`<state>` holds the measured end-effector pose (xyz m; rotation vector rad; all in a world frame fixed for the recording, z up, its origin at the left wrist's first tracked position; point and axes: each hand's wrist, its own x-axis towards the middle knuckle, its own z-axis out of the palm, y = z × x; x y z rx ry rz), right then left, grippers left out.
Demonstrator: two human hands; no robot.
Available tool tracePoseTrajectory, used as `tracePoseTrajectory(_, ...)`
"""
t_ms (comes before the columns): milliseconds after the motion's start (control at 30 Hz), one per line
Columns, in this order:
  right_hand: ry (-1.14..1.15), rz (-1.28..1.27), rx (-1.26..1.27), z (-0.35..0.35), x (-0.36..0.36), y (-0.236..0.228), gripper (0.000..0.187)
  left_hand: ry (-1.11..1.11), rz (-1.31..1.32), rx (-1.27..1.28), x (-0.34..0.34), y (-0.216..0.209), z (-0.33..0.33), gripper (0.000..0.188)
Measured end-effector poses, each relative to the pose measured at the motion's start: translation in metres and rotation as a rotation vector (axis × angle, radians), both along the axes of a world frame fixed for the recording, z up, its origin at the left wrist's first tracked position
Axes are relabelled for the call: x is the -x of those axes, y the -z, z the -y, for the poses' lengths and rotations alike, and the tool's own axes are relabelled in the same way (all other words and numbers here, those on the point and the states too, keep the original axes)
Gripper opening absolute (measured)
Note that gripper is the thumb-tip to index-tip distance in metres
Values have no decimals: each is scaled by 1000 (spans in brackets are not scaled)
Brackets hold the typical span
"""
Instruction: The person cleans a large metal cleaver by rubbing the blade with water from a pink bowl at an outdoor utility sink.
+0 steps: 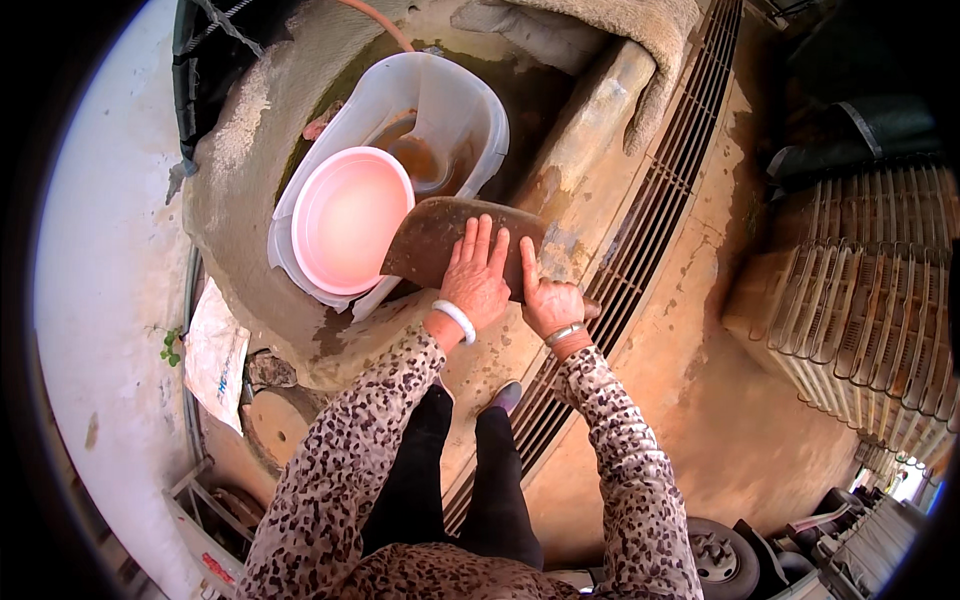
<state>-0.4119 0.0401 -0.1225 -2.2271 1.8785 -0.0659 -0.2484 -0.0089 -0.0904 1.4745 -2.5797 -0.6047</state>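
A broad, dark brown cleaver (pixel 425 240) lies across the edge of the stone basin, its blade reaching left toward a pink basin. My right hand (pixel 553 303) is closed round its handle, with the index finger stretched along the blade. The handle's end (pixel 592 309) sticks out to the right of that hand. Flat on top of the blade rests my left hand (pixel 478 285), its fingers extended and slightly apart. Just left of the blade, the round pink basin (pixel 352 222) sits on one end of a translucent plastic tub (pixel 470 95). The blade's lower edge is partly hidden by my hands.
A rough stone trough (pixel 245 215) surrounds the tub, with a grey cloth (pixel 660 40) over its right rim. A metal drain grate (pixel 640 245) runs alongside. Stacked wire racks (pixel 860 300) stand at the right, and a wheel (pixel 722 560) shows at the bottom right.
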Motion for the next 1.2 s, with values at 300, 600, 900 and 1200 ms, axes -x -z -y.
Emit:
tracePoseTrajectory(300, 31, 8, -157, -57, -17, 1, 89, 44, 114, -132, -7, 4, -49, 69)
tracePoseTrajectory(600, 122, 112, -99, -83, -23, 11, 97, 108, 110, -169, -4, 0, -54, 65)
tracePoseTrajectory(900, 246, 176, -56, -28, -23, -4, 97, 111, 6, -22, 11, -4, 0, 61)
tracePoseTrajectory(1200, 201, 117, 2, -1, -4, -10, 101, 62, -22, 34, 30, -12, 28, 64)
